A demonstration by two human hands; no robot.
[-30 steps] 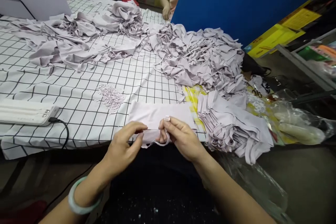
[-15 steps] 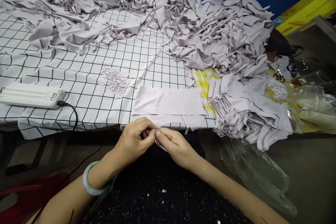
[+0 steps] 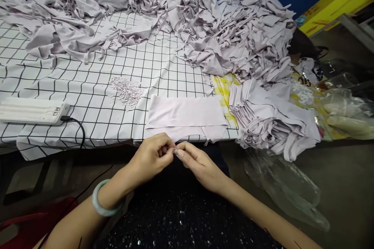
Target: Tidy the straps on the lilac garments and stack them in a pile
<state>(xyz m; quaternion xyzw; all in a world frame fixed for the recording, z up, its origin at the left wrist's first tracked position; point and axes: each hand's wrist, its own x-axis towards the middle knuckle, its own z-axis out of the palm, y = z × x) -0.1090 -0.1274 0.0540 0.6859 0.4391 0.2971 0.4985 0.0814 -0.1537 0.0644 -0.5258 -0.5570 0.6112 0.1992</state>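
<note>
Low in the middle of the frame, the left hand (image 3: 150,158) and the right hand (image 3: 196,162) meet fingertip to fingertip, both pinched shut on a thin fabric strap (image 3: 187,138) that trails off the flat fabric piece (image 3: 187,112) lying at the near table edge. What sits exactly between the fingertips is too small to tell. To do this well, it seems best to keep the pinch close to the strap's end and the fabric piece flat, so nothing twists. A neat stack of finished pieces (image 3: 269,118) lies at right, loose piles (image 3: 233,35) above. No writing or label is legible.
</note>
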